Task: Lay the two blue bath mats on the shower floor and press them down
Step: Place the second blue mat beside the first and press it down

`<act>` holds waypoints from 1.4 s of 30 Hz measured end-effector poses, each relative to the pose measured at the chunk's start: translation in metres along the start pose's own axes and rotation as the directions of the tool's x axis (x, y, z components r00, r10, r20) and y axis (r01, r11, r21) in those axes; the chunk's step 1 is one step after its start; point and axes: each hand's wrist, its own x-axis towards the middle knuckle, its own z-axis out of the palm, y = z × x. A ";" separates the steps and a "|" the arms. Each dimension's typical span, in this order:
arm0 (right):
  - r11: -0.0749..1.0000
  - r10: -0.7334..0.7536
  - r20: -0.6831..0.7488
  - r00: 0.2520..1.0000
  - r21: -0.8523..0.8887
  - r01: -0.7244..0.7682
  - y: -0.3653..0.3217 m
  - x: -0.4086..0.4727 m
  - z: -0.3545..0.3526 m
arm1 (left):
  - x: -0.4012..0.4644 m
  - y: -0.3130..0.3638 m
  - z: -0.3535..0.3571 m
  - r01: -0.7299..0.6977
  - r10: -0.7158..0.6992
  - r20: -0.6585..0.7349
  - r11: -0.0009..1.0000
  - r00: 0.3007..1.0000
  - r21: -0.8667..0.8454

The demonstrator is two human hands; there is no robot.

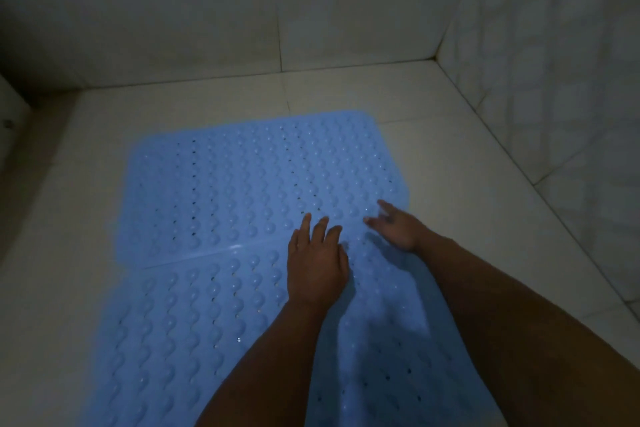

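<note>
- Head view, dim light: the shower floor [450, 163] of pale tiles fills most of the frame, meeting a back wall [207, 10] along its far edge and a patterned tiled side wall [554, 62] along its right edge; the two walls join at the far right corner. The left edge of the floor is dark and hard to make out, and a pale raised ledge [10, 114] there is cut off by the frame.
- The near mat [166, 340], blue with rows of bumps and small holes, lies flat on the floor toward its near edge. Its near end runs out of the bottom of the frame, and both forearms and their shadows hide much of its right half.
- The far mat [242, 177], the same blue and pattern, lies flat on the middle of the floor, well clear of the back wall. Its near edge meets the near mat along a slanted seam [214, 251]; which mat lies on top there cannot be told.
- The left hand [317, 263] rests palm down across the seam, fingers straight and slightly apart, their tips on the far mat.
- The right hand [398, 227] is at the far mat's near right corner, blurred; its fingers are spread and hold nothing, and whether they touch the mat cannot be told.
</note>
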 end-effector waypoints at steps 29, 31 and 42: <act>0.962 -0.240 -0.714 0.658 -0.085 0.258 0.112 0.053 -0.051 | 0.027 0.100 0.156 -0.330 0.263 0.334 0.930 0.905 0.161; 0.963 -0.228 -0.723 0.652 -0.070 0.259 0.112 0.055 -0.049 | 0.026 0.100 0.155 -0.327 0.264 0.325 0.932 0.908 0.157; 0.972 -0.160 -0.744 0.648 -0.005 0.235 0.102 0.035 -0.048 | 0.055 0.107 0.132 -0.159 0.144 0.586 0.987 0.797 -0.025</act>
